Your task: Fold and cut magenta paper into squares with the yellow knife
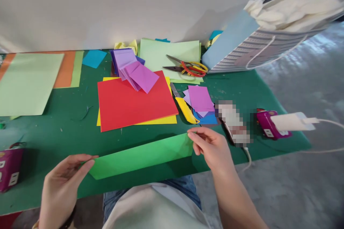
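Note:
A long green paper (145, 155) is stretched between my two hands above the front edge of the table. My left hand (63, 182) pinches its left end between thumb and fingers. The upper right corner is pinched by my right hand (211, 146). Beyond the green paper lies a red sheet (134, 105) on top of yellow paper (161, 120), with purple paper pieces (142, 75) over its back edge. To the right of the red sheet is a yellow-handled cutter (185, 109), beside more purple squares (201, 98).
Scissors (188, 68) rest on pale green sheets (172, 48) at the back. A striped bag (239, 48) stands at the back right. A phone (233, 123) and purple box (271, 125) lie right; another purple box (10, 168) and pale sheets (29, 82) lie left.

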`<state>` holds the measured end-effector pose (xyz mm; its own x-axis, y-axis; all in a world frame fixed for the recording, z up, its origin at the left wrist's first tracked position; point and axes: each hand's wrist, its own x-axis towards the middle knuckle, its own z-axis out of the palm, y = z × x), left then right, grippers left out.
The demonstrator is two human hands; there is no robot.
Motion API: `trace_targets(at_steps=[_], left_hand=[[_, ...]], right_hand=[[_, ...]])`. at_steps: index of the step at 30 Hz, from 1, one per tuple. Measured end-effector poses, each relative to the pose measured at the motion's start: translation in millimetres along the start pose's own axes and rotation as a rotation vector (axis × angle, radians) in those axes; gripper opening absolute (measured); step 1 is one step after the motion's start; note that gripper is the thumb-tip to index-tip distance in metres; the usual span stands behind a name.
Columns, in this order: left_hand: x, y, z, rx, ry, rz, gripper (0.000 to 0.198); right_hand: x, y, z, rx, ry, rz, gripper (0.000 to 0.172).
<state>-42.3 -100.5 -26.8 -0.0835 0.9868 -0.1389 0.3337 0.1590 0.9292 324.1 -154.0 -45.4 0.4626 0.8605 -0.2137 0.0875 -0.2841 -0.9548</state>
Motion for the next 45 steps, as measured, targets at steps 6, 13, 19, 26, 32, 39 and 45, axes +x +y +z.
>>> trace_targets(at_steps=[6,13,19,26,32,39,45], left_hand=[[-4,17,-6.3,-0.013,-0.03,0.331,0.013],[-9,14,-5.2,0.409,-0.489,0.777,0.032],[-26,-4,2.1,0.57,-0.632,0.68,0.017],[-6,12,71.3,0.667,-0.22,0.566,0.01],[12,12,127.5,0.856,-0.107,0.496,0.014],[9,13,129.7,0.985,-0.121,0.477,0.015],[11,13,130.0,0.988,-0.149,0.486,0.013]], right_hand=[[-6,-3,-14,0.063,-0.004,-0.093,0.022],[-15,29,-34,-0.262,-0.107,-0.181,0.022],[-23,44,-30,-0.672,-0.089,-0.553,0.017],[-9,4,22,-0.896,0.089,-0.802,0.01],[3,7,101,-0.979,-0.063,-0.902,0.019],[2,15,113,-1.021,-0.118,-0.949,0.025],[4,13,115,-1.022,-0.126,-0.939,0.024]])
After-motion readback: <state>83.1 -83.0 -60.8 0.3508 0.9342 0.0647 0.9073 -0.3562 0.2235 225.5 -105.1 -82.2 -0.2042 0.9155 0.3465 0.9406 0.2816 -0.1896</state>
